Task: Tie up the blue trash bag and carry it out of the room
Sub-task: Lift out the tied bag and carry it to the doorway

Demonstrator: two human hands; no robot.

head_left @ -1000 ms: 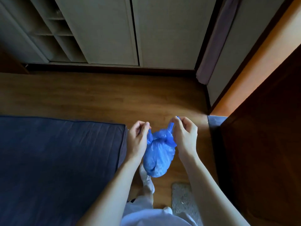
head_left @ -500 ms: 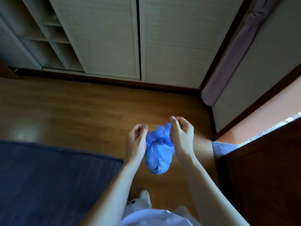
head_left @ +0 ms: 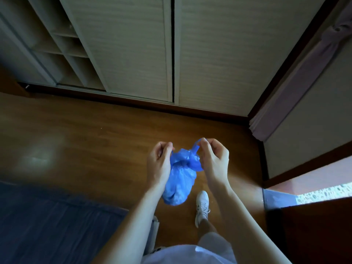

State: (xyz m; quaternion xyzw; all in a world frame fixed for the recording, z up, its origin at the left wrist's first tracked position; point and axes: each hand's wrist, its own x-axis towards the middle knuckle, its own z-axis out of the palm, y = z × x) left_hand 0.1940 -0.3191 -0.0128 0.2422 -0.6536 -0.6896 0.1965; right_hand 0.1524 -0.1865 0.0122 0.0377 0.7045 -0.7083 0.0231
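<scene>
A small blue trash bag [head_left: 180, 180] hangs in the air between my hands, above the wooden floor. Its neck is gathered and crossed into a knot near the top. My left hand [head_left: 159, 164] pinches one end of the bag's top on the left. My right hand [head_left: 214, 160] pinches the other end, a thin blue strip, on the right and slightly higher. The bag's rounded bottom hangs free below my wrists.
Pale sliding closet doors [head_left: 219, 54] stand ahead, with open shelves [head_left: 62, 48] at the left. A dark blue mattress [head_left: 53, 225] lies at the lower left. A tied curtain [head_left: 297, 77] hangs at the right beside a dark wooden door [head_left: 320, 235]. My white shoe [head_left: 202, 206] is on the floor.
The view has moved forward toward the closet and my right foot has stepped ahead. My hands have pulled the bag's two ends apart and the knot has drawn tighter.
</scene>
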